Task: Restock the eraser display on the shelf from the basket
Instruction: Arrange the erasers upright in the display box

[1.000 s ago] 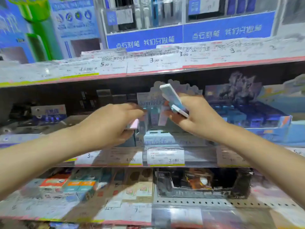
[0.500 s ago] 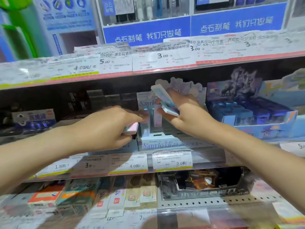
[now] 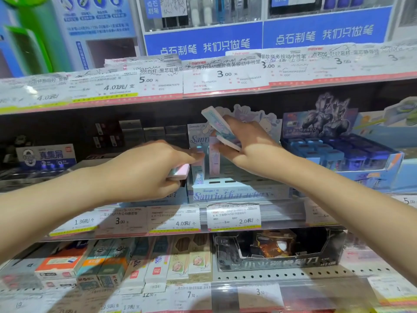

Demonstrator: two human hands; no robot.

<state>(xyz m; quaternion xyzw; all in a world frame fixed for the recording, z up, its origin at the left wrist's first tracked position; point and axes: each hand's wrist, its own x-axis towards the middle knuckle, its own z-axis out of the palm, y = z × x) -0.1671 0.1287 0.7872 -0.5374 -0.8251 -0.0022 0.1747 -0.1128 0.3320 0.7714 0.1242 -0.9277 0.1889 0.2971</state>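
A pale blue eraser display box with a cartoon backing card stands on the middle shelf, with two erasers upright in its left slots. My right hand is over the box, shut on a few flat pastel erasers fanned between its fingers. My left hand is at the box's left edge, gripping a pink and mint eraser, its fingertips touching an upright eraser. The basket is out of view.
A blue box of sharpeners stands right of the display. Dark boxes and a white and blue carton lie to the left. Price tags line the shelf edge. Below are pencil boxes and a black display box.
Both hands have stayed at the display box; my left hand's fingertips have reached further right onto an upright eraser. The view has shifted slightly downward.
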